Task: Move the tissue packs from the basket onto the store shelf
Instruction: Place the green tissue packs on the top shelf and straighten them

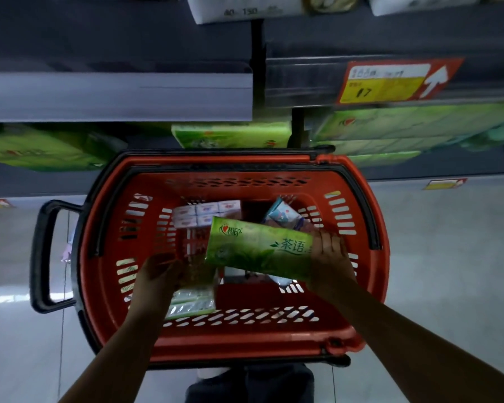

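Note:
A red shopping basket (108, 228) stands on the floor below me, in front of the store shelf (117, 97). My right hand (329, 257) grips the right end of a long green tissue pack (256, 248), held tilted above the basket's middle. My left hand (160, 269) reaches into the basket's left side and touches a stack of small green tissue packs (192, 303); whether it grips them I cannot tell. A white-and-pink multipack (204, 213) and a blue-patterned pack (282, 216) lie deeper in the basket.
The basket's black pull handle (41, 254) sticks out to the left. Green tissue bundles (230, 135) fill the lower shelf behind the basket. A red-and-yellow price tag (390, 82) hangs on the shelf edge at the right. White packs (245, 7) sit on the upper shelf.

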